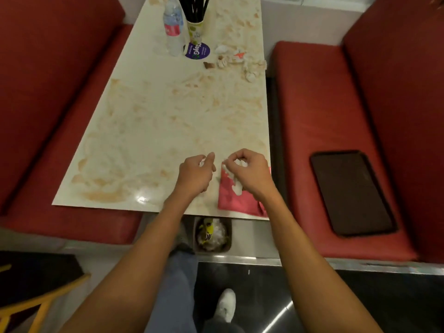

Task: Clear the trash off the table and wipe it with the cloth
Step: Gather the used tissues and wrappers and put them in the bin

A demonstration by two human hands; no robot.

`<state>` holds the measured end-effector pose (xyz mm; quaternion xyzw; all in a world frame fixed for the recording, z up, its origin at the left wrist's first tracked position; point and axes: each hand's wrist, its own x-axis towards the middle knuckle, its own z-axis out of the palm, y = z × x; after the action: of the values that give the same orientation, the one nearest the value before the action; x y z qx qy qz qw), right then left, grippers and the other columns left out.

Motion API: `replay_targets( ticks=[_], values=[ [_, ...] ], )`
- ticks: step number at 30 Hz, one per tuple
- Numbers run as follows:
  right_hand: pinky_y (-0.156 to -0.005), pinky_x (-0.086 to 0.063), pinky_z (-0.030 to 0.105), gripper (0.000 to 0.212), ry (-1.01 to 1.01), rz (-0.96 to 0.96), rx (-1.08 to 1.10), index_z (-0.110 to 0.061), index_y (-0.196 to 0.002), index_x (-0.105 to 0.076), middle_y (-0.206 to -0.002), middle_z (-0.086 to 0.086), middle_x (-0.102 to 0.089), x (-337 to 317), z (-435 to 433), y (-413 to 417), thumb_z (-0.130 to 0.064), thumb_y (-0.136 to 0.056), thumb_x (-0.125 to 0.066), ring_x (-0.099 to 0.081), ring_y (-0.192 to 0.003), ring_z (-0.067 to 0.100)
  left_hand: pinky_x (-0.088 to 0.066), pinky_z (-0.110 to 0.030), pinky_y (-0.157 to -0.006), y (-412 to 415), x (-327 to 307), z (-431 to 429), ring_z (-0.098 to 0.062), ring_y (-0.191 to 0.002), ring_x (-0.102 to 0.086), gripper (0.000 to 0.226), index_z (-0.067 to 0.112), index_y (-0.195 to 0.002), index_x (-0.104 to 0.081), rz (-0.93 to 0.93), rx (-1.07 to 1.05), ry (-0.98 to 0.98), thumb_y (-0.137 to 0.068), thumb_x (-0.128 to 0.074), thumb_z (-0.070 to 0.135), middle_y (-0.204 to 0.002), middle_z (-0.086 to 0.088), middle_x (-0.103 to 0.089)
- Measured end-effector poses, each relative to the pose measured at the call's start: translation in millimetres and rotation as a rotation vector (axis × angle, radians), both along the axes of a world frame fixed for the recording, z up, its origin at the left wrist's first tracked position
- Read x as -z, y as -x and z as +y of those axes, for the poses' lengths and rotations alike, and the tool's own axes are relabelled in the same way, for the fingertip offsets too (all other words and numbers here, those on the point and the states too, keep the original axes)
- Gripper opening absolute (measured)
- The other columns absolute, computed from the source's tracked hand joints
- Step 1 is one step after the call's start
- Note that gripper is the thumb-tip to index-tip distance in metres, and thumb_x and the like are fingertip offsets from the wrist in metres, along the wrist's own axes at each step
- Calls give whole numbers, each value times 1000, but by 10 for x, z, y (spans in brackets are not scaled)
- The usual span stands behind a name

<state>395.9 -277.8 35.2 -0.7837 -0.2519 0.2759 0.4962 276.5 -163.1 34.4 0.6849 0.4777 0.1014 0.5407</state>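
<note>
I am viewing the table [156, 121] from its near end, looking down over both forearms. Brown smears are covering most of its pale top.

Hands:
- The left hand [195, 173] is hovering over the near part of the table, fingers curled, pinching a small white scrap [202, 162] between thumb and fingertips.
- The right hand [249, 173] is sitting just right of it, apart from it, fingers curled round a crumpled white tissue [236, 181] – the loose end of the tissue is hanging down over the red cloth [236, 201].

Task items:
- The red cloth is lying flat at the near right corner of the table, partly under the right hand.
- More crumpled paper trash [240, 61] is lying scattered at the far right edge of the table.
- A trash bin [229, 246] is standing on the floor just below the near edge of the table, holding clear plastic and a yellow wrapper.

Other items:
- A water bottle [173, 25] is standing upright at the far end, just left of a paper cup [195, 32] packed with black straws.
- A purple round sticker [197, 51] is lying at the foot of the cup.
- Red bench seats are flanking the table – a dark tray [352, 193] is resting on the right seat [324, 116].
</note>
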Motion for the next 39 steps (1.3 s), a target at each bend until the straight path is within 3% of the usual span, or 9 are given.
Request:
replay_targets(
  ticks=[3,8,12,16,21,26,31,35,39],
  values=[
    [-89,-51,26,8,-55,-11,-32,-20,-86,-73,-93,-9,-74,-2,-328,239,-25,-93,-76,-68,-97,10,-39,-25,-48,259,86,-405,-15,-40,-48,49,16,-71,-65,-57,-82,-11,-105,-52,49,-52,3,-57],
    [-61,-48,24,10,-66,70,-13,-21,-86,-72,-79,-12,-69,104,-780,705,-25,-93,-77,-64,-71,3,-38,-31,-55,738,296,-917,-15,-43,-48,50,19,-66,-63,-78,-100,-16,-106,-52,47,-50,4,-54],
    [-50,-47,23,11,-74,137,8,-12,-91,-72,-78,-8,-68,188,-1057,1059,-22,-94,-75,-59,-59,2,-42,-35,-61,1019,445,-1116,-15,-50,-51,51,22,-62,-60,-25,-69,-23,-106,-52,46,-52,7,-55],
    [-56,-44,18,11,-33,153,34,-18,-87,-73,-81,-14,-71,399,-1218,1309,-27,-92,-77,-62,-69,-1,-41,-36,-60,1221,578,-1235,-17,-56,-52,50,22,-63,-57,26,-16,-10,-106,-51,45,-56,6,-55],
    [-55,-43,13,9,10,186,54,-18,-86,-74,-75,-17,-70,718,-1319,1554,-23,-91,-79,-61,-67,-2,-40,-33,-60,1467,812,-1304,-19,-65,-55,42,16,-71,-61,70,11,77,-106,-51,37,-64,0,-57],
    [-77,-50,17,4,63,175,95,-20,-88,-75,-90,-10,-75,1115,-1328,1714,-21,-88,-79,-66,-87,-1,-38,-30,-59,1643,1104,-1237,-19,-75,-56,33,6,-87,-68,152,67,183,-103,-48,26,-80,-6,-62],
    [-80,-52,23,4,120,173,141,-23,-90,-74,-97,-13,-74,1608,-1282,1694,-24,-91,-78,-68,-98,5,-42,-30,-59,1709,1503,-1138,-23,-70,-57,30,20,-81,-65,178,47,283,-104,-46,25,-79,-7,-61],
    [-57,-47,7,5,176,192,161,-15,-95,-74,-111,-1,-73,2060,-1199,1544,-19,-95,-76,-66,-88,-8,-37,-31,-53,1639,1879,-1047,-22,-57,-48,28,13,-83,-60,216,-55,428,-103,-45,24,-64,-5,-53],
    [-59,-49,11,7,254,140,107,-25,-93,-71,-105,-2,-72,2649,-1014,1309,-20,-94,-76,-69,-87,12,-50,-36,-67,1384,2435,-856,-27,-68,-59,32,12,-83,-65,285,-145,491,-105,-46,25,-80,-14,-65]
  ],
)
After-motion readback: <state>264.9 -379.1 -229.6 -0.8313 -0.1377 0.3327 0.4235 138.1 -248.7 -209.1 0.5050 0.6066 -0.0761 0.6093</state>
